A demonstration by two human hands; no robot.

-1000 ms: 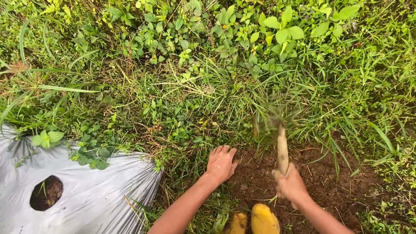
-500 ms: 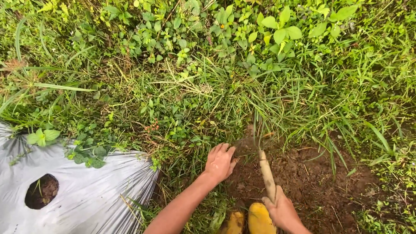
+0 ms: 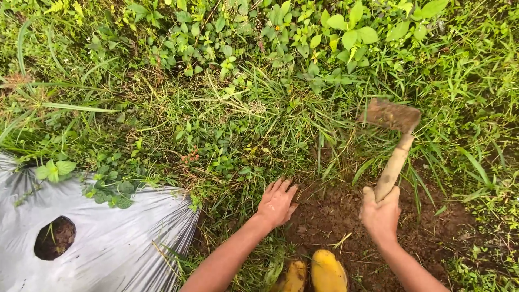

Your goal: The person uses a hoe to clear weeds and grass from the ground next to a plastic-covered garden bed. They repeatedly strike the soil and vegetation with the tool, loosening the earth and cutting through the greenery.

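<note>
Right hand is gripping a small hoe above bare soil; left hand is resting flat on the ground.

The right fingers are wrapping tightly around the lower end of the pale wooden handle, and the handle is slanting up and away from the person, carrying the muddy, slightly blurred blade over the grass just beyond the dirt patch. The left hand is lying palm down at the near-left edge of that patch, fingers straight and slightly spread, holding nothing. Two yellow boots are standing at the bottom edge, between the forearms. A silver plastic sheet with a round hole showing soil is lying to the left, well apart from both hands.
</note>
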